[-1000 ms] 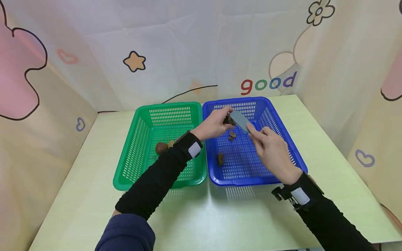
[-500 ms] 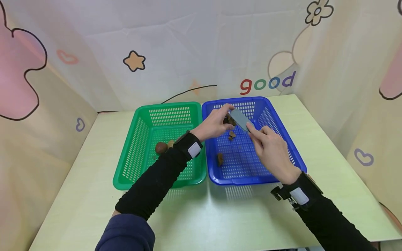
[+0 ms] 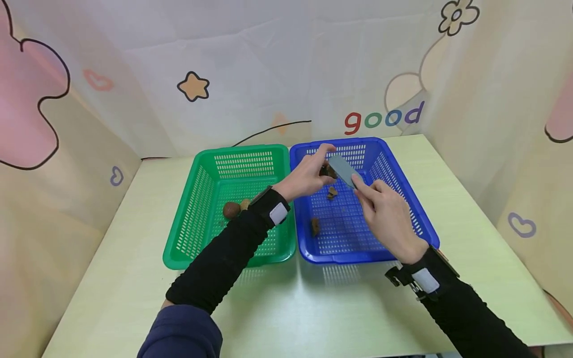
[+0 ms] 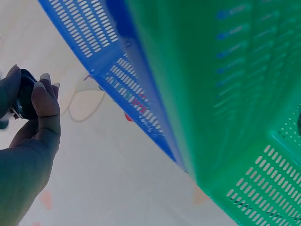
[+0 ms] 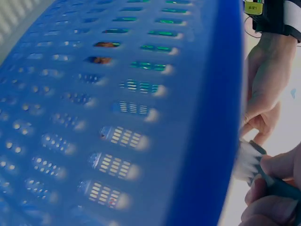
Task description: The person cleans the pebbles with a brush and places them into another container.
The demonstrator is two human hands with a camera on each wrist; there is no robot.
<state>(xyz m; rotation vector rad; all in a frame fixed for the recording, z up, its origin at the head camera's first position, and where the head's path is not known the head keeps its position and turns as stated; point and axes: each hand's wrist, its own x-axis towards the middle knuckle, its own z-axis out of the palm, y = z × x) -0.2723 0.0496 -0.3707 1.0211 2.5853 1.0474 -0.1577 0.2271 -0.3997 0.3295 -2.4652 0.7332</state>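
Over the back left of the blue basket [image 3: 362,256], my left hand [image 3: 306,176] grips a small dark brown rounded thing [image 3: 329,171]. In the left wrist view it is a dark, shiny lump [image 4: 26,96] pinched between thumb and fingers. My right hand [image 3: 387,214] holds a flat tool with a grey-blue blade [image 3: 343,170], its index finger along the blade. The blade's tip is at the dark thing; whether they touch cannot be told. Brown flakes [image 3: 332,192] and a larger brown piece [image 3: 315,226] lie on the basket floor.
The green basket [image 3: 179,248] stands close against the blue one's left side. It holds a brown round thing [image 3: 231,210] and a tan one [image 3: 244,204], partly behind my left forearm. Both baskets stand on a pale green table [image 3: 286,308] before a printed curtain [image 3: 259,59].
My left index finger has lifted slightly from the dark thing. Both hands otherwise keep nearly the same place, and the baskets and brown pieces stay put.
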